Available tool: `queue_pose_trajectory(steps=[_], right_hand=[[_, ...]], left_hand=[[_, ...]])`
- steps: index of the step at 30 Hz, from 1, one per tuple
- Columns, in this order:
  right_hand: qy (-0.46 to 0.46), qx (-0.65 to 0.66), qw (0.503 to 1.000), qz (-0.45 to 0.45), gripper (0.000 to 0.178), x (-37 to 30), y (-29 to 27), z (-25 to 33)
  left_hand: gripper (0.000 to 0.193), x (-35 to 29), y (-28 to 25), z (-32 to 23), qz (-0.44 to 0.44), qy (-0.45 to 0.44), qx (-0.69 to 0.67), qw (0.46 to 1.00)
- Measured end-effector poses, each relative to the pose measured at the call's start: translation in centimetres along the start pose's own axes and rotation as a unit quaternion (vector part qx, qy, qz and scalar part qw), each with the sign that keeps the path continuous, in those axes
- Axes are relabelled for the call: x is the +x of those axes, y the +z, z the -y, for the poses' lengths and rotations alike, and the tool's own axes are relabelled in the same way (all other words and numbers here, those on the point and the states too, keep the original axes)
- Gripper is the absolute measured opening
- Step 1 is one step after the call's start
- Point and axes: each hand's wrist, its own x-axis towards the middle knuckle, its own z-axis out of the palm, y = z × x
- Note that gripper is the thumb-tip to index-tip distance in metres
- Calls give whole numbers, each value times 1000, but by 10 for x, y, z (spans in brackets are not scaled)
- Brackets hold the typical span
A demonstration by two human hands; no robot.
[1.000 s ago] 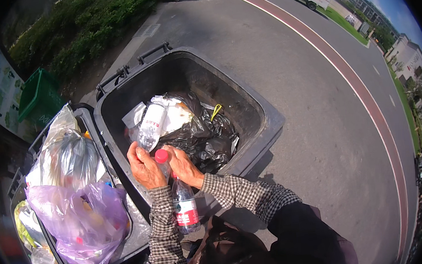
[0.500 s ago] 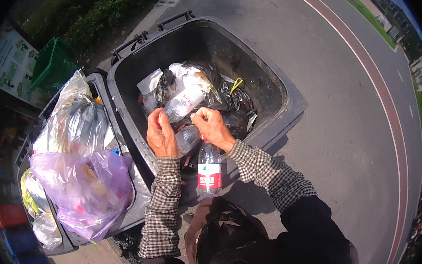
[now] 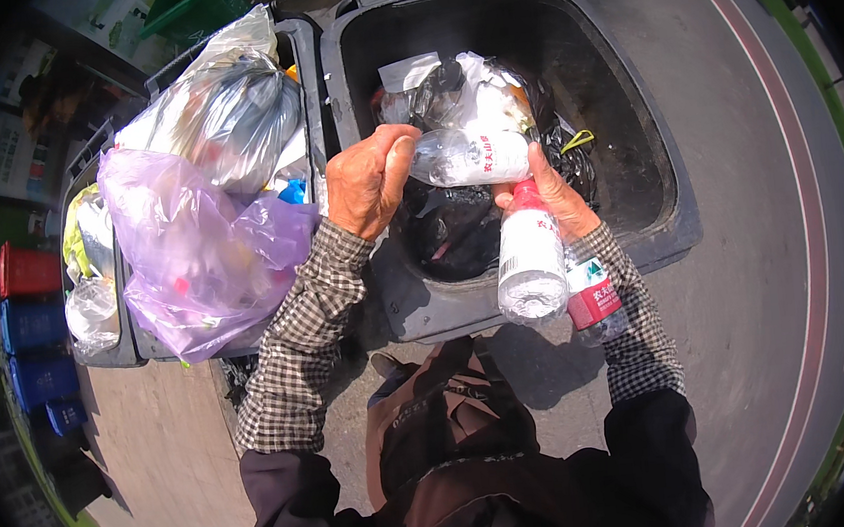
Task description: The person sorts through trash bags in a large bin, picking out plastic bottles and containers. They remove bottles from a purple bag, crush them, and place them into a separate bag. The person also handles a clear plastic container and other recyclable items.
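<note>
Three clear plastic bottles are gathered at my hands above the open grey wheeled bin [image 3: 671, 181]. My left hand [image 3: 365, 183] is closed at the neck end of a sideways bottle [image 3: 473, 157] with a white label. Whatever the fingertips cover there is hidden. My right hand [image 3: 563, 206] grips a white-labelled bottle [image 3: 530, 259] by its red upper end, its base toward me. Its thumb lies at the end of the sideways bottle. A bottle with a red and white label [image 3: 593, 294] hangs under the right wrist; how it is held is hidden.
Black bags [image 3: 449, 226] and white paper [image 3: 409, 72] lie inside the bin. To its left, another bin overflows with a purple bag [image 3: 190, 254] and a clear bag [image 3: 228, 110]. Red [image 3: 26, 270] and blue bins [image 3: 34, 326] stand farther left. A road with a red stripe [image 3: 749, 44] curves along the right.
Both hands have moved right and apart, with the bottles coming along. A sideways bottle now spans the hands, and the white-labelled one points toward me. The bins appear farther right in view.
</note>
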Motion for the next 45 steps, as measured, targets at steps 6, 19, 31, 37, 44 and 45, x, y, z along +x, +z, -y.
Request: queue_pose_trajectory(steps=[6, 19, 31, 37, 44, 45], right_hand=[[-116, -1, 988, -104, 73, 1, 25, 8], [-189, -551, 812, -29, 64, -29, 52, 113], [-189, -523, 830, -55, 61, -10, 47, 108], [-215, -513, 829, -64, 61, -9, 43, 109], [-182, -655, 733, -37, 62, -10, 63, 134], [-169, -657, 734, -29, 62, -8, 67, 138]], left_hand=[[33, -8, 29, 9, -44, -187, -91, 977], [46, -1, 73, 53, 158, -550, -437, 694], [43, -22, 80, 46, 10, -427, -716, 552], [26, -25, 87, 39, 38, -380, -661, 646], [24, -41, 90, 47, 131, -421, -360, 823], [23, -42, 89, 47, 111, -413, -365, 827]])
